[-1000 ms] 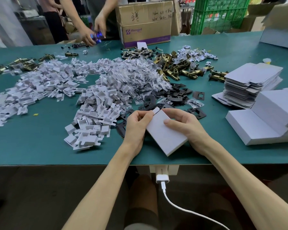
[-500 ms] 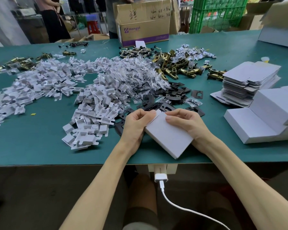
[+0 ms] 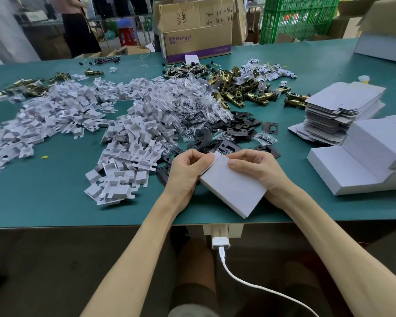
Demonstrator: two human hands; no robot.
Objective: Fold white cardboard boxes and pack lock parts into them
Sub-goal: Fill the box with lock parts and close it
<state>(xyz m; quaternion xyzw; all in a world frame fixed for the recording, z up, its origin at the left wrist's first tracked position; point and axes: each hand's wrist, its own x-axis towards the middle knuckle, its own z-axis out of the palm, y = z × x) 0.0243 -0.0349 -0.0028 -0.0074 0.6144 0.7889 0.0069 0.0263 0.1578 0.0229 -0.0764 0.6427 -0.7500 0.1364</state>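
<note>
A flat white cardboard box (image 3: 233, 191) lies tilted at the near edge of the green table (image 3: 55, 202). My left hand (image 3: 186, 170) grips its far left corner, fingers curled at the end flap. My right hand (image 3: 258, 169) holds the far right side, thumb pressed on the top face. Behind the box lie black strike plates (image 3: 233, 126), brass latch bolts (image 3: 245, 92), small bags of screws (image 3: 192, 99) and a long heap of white cardboard inserts (image 3: 128, 143).
A stack of flat box blanks (image 3: 338, 106) and finished white boxes (image 3: 364, 161) stand at the right. A brown carton (image 3: 194, 30) and a green crate (image 3: 300, 17) sit at the far edge. A charger with white cable (image 3: 220, 243) hangs under the table edge.
The box has lifted a little and shifted nearer to me with both hands still on its far end. The person's hands at the far side of the table have gone from view.
</note>
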